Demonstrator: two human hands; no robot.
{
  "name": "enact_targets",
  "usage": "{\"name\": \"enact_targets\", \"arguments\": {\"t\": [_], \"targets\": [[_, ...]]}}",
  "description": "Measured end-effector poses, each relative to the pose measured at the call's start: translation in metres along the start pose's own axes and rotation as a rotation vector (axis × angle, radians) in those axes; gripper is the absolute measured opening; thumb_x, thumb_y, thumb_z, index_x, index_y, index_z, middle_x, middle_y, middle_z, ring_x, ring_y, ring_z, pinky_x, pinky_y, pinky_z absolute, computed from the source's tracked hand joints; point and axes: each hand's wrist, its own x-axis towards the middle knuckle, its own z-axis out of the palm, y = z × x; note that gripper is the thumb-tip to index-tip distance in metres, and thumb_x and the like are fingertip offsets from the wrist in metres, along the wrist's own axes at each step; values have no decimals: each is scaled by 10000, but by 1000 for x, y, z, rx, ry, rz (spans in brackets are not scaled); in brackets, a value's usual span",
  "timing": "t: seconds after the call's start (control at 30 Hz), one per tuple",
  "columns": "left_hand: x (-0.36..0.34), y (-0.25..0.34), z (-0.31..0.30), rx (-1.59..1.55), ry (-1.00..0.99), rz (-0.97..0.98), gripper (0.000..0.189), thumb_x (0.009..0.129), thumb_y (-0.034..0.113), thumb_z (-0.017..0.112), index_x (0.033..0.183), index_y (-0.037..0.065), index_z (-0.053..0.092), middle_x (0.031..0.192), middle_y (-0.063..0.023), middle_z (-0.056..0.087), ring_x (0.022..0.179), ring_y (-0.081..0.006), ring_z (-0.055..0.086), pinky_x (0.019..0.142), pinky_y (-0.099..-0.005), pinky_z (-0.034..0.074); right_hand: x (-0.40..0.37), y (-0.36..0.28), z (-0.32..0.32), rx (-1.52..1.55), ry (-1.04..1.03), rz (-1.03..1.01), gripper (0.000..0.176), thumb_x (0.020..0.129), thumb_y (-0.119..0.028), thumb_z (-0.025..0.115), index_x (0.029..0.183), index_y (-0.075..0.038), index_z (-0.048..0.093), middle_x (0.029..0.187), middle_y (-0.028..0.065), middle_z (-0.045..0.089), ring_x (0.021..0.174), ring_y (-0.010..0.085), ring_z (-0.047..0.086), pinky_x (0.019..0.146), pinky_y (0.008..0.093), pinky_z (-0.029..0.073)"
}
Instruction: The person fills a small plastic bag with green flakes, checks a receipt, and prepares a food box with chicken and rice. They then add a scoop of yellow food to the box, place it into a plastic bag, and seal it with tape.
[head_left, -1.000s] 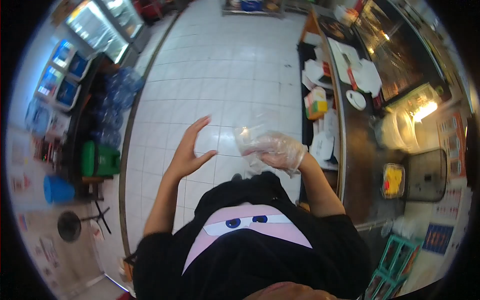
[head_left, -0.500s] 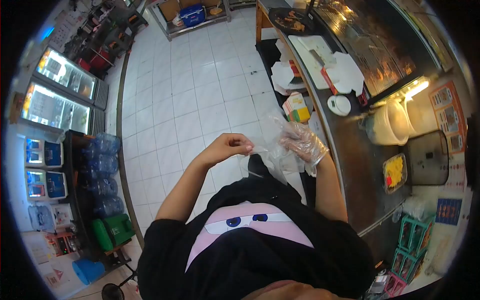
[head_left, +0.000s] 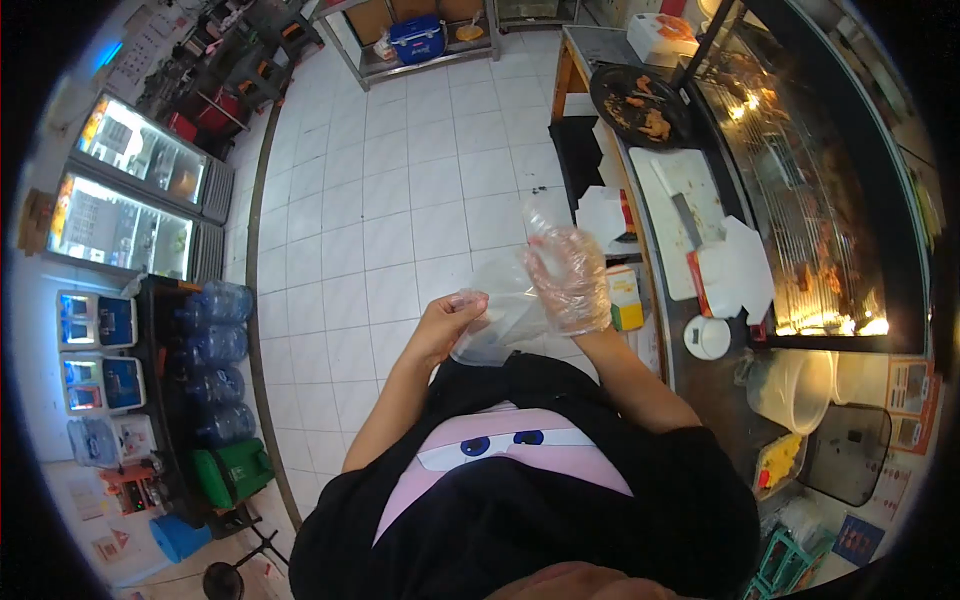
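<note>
left hand (head_left: 448, 325) | 1 s ago: free | now: pinching clear plastic (head_left: 492, 318)

Glossy plastic glove (head_left: 574, 285), smooth tiles (head_left: 395, 205)

No lettering is coming through legibly: the blue box-shaped cooler (head_left: 417, 40) is bearing a white mark too small to read, and markings are blurring on the orange-and-white wall poster (head_left: 910, 400) and dark-blue rectangular wall sheet (head_left: 861, 538).
</note>
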Motion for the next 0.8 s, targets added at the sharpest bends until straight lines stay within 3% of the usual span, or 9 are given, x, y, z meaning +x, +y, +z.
{"name": "enact_targets", "arguments": {"t": [0.1, 0.17, 0.3, 0.4, 0.47, 0.67, 0.7, 0.77, 0.8], "targets": [[47, 21, -1, -55, 12, 69, 203, 877, 147, 753, 991, -5, 680, 908, -54, 696, 797, -122, 657, 757, -274, 553, 7, 34, 49, 388, -435, 454, 333, 849, -310, 743, 1017, -28, 683, 861, 110, 641, 795, 236, 625, 705, 393, 491], [89, 40, -8, 137, -46, 127, 176, 859, 122, 751, 953, -5, 675, 869, -40, 685, 769, -113, 645, 725, -260, 535, 29, 55, 71, 399, -661, 561, 344, 851, -337, 751, 972, -21, 691, 802, 90, 647, 725, 181, 635, 633, 363, 491], [167, 89, -19, 696, -84, 295, 202, 770, 125, 807, 818, 32, 634, 697, 2, 597, 677, -60, 532, 626, -242, 455, 84, 60, 105, 801, -429, 1123, 318, 838, -343, 781, 939, -56, 689, 813, 34, 647, 675, 90, 608, 527, 232, 453], [230, 138, -18, 850, -195, 464, 294, 739, 156, 844, 746, 44, 573, 621, 14, 526, 643, -58, 475, 615, -257, 440, 136, 78, 122, 896, -243, 1202, 288, 840, -293, 786, 947, -55, 665, 808, 34, 638, 681, 94, 609, 558, 227, 484], [272, 171, -12, 816, -321, 504, 294, 759, 155, 836, 738, 45, 564, 636, 20, 529, 658, -55, 490, 637, -253, 447, 160, 117, 141, 814, -198, 1096, 256, 859, -244, 768, 977, -52, 646, 840, 32, 633, 692, 104, 614, 591, 233, 508], [372, 229, 16, 567, -630, -11, 151, 914, 179, 718, 936, 75, 611, 915, 24, 642, 860, -63, 572, 758, -226, 457, 212, 161, 132, 933, 364, 1120, 199, 936, -180, 644, 1076, -47, 597, 915, 32, 609, 802, 142, 621, 680, 290, 535], [391, 224, 16, 414, -674, -112, 164, 957, 194, 666, 1040, 75, 590, 1006, 7, 646, 921, -94, 606, 826, -250, 496, 214, 171, 125, 993, 477, 1112, 225, 937, -180, 640, 1107, -44, 586, 920, 35, 607, 817, 150, 621, 693, 308, 540], [402, 234, 45, 48, -588, -306, 159, 977, 172, 623, 1080, 64, 569, 1052, -18, 648, 957, -134, 627, 887, -290, 519, 225, 210, 116, 1081, 612, 1237, 339, 950, -178, 611, 1245, -34, 523, 954, 56, 606, 846, 182, 621, 723, 349, 546], [407, 236, 56, -138, -522, -402, 158, 987, 161, 602, 1100, 59, 558, 1075, -30, 649, 975, -154, 637, 917, -310, 531, 231, 209, 104, 1231, 659, 1175, 297, 967, -187, 583, 1220, -40, 534, 945, 56, 592, 830, 173, 608, 705, 330, 540]]}}
